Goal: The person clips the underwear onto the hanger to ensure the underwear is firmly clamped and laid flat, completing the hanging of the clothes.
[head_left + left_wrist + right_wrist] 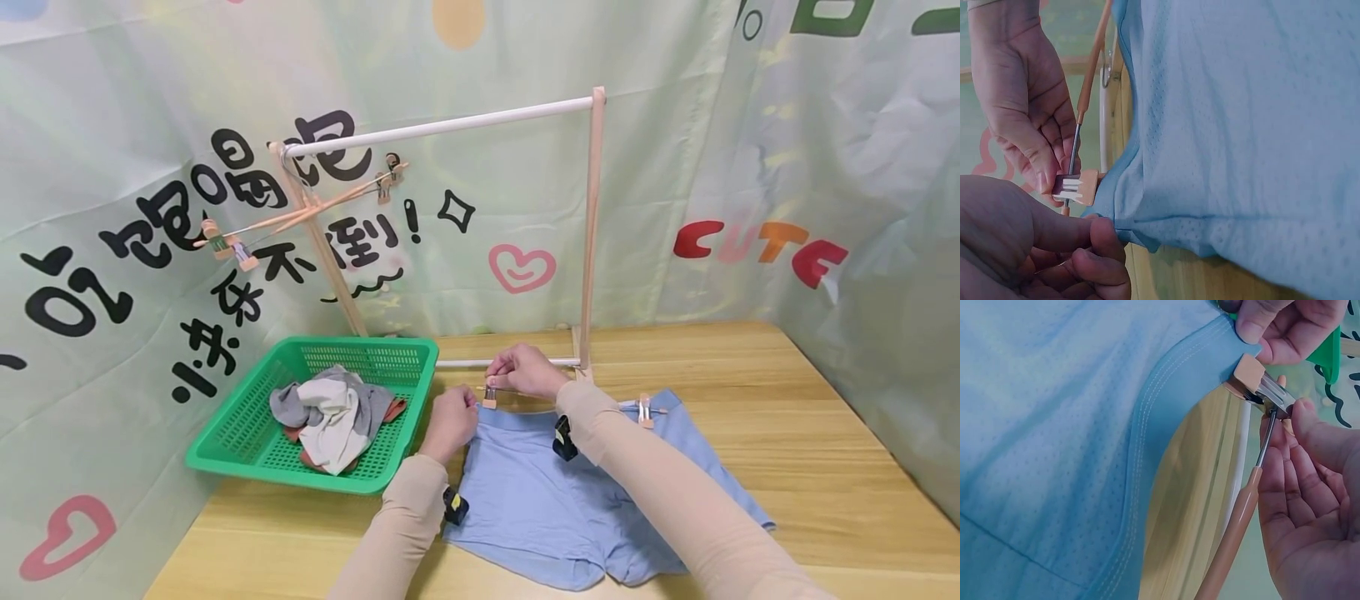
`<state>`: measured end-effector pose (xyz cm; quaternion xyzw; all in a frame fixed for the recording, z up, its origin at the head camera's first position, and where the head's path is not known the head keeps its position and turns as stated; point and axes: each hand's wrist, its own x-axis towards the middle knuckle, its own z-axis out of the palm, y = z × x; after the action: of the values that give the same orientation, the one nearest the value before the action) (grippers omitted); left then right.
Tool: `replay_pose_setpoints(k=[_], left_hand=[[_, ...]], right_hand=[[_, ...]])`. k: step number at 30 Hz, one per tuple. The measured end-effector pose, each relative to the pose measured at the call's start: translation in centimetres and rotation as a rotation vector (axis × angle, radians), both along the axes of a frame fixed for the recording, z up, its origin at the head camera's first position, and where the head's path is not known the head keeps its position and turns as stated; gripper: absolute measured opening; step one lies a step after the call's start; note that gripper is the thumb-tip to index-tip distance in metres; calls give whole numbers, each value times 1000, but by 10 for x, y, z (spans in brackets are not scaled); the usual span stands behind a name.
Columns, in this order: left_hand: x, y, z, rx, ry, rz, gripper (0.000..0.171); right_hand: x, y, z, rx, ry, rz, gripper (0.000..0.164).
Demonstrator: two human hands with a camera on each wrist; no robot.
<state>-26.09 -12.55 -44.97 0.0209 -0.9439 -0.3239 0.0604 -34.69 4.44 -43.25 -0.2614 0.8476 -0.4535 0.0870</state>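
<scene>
A pair of light blue shorts (540, 483) lies flat on the table, waistband toward the rack. My left hand (452, 421) pinches the left corner of the waistband, seen close in the left wrist view. My right hand (525, 371) pinches the tail of a metal clip (1275, 397) on a hanger bar (1235, 531). The clip's tan pads (1249, 374) are at the waistband edge beside my left fingertips. A second clip (645, 411) on the same hanger sits at the right part of the waistband. My right forearm hides the hanger's middle.
Left of the shorts stands a green basket (225, 454) with grey, white and rust-coloured cloths (330, 417). Behind is a drying rack (450, 125) with a white top bar. A clip hanger (311, 208) hangs from its left end. A printed curtain backs the table (810, 467).
</scene>
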Motion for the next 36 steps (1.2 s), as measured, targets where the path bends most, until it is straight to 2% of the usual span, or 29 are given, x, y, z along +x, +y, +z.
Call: replay_pose_setpoints(k=[6, 11, 12, 14, 15, 18, 19, 21, 22, 35, 36], left_hand=[[1, 1, 2, 17, 11, 4, 14], [2, 0, 2, 66, 14, 17, 11], [-3, -3, -7, 68, 36, 14, 12], [-3, -3, -9, 81, 35, 14, 13], [-9, -8, -19, 81, 63, -3, 13], [-9, -8, -20, 81, 68, -10, 13], [-4, -6, -12, 87, 50, -9, 11], [-5, -5, -12, 85, 52, -9, 10], [0, 0, -2, 92, 22, 11, 9], [0, -2, -2, 139, 42, 68, 9], [-1, -4, -5, 130, 49, 69, 9]], right_hand=[[2, 1, 1, -9, -13, 17, 9], [3, 2, 2, -10, -8, 29, 10], [3, 2, 2, -10, -7, 31, 11], [3, 2, 2, -15, -12, 34, 11], [3, 2, 3, -19, -17, 34, 11], [4, 2, 3, -27, -27, 34, 11], [4, 2, 3, -29, -28, 36, 11], [4, 2, 3, -28, -27, 40, 11], [4, 2, 2, -27, -25, 42, 10], [3, 1, -6, -40, -35, 77, 11], [3, 1, -6, -38, -36, 77, 11]])
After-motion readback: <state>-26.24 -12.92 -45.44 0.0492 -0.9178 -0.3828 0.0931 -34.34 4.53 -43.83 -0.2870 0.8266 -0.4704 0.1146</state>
